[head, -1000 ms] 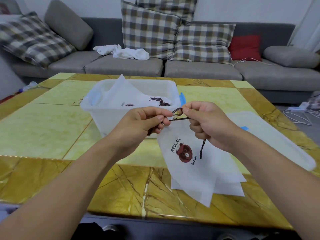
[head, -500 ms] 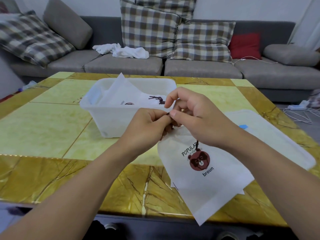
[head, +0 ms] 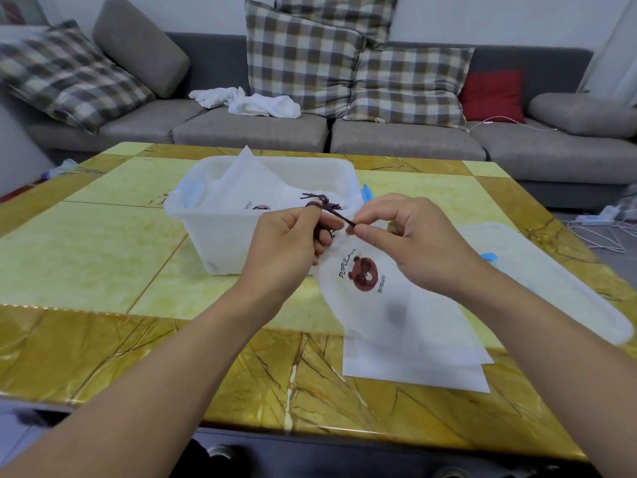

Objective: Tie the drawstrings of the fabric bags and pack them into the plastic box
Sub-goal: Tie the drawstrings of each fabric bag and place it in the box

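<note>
Head view: the left hand (head: pixel 289 243) grips the dark drawstring (head: pixel 332 212) looped over its finger, and the right hand (head: pixel 410 241) pinches the string's other end. The white bag (head: pixel 382 298) hangs between them above the bench (head: pixel 103 257), just before the plastic box (head: pixel 213 232).

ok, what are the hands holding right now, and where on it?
Both hold the dark drawstring of the bear-print fabric bag: left hand has it looped around its fingers, right hand pinches the free end.
</note>
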The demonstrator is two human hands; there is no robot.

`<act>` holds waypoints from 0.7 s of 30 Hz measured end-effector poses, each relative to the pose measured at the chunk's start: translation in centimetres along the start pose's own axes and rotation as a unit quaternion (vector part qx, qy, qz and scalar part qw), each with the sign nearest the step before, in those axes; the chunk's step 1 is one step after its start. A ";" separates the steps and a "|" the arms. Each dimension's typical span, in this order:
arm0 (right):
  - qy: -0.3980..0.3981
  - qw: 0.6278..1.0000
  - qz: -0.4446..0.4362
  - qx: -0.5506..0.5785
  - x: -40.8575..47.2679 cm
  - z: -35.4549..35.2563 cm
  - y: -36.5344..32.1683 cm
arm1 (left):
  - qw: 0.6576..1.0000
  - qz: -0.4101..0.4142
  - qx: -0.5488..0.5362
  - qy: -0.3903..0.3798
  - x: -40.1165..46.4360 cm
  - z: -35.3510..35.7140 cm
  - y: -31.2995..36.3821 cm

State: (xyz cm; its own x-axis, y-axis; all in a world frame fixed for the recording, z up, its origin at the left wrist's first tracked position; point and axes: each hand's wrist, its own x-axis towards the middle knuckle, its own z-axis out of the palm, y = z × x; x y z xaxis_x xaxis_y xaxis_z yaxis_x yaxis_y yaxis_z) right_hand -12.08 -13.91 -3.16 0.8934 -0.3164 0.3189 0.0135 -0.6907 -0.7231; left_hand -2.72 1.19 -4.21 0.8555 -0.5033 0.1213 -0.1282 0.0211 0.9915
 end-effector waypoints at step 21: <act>0.013 0.974 0.098 0.203 -0.4 1.5 -0.9 | 1.000 -0.008 -0.023 -0.015 -0.4 0.6 -0.4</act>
State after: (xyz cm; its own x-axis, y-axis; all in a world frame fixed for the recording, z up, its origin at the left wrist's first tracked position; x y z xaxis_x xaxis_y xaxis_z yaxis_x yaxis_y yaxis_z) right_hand -11.72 -12.17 -3.54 0.8849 -0.4367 0.1616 0.0250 -0.3021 -0.9530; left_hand -3.29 0.85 -4.66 0.8422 -0.5288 0.1053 -0.0917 0.0520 0.9944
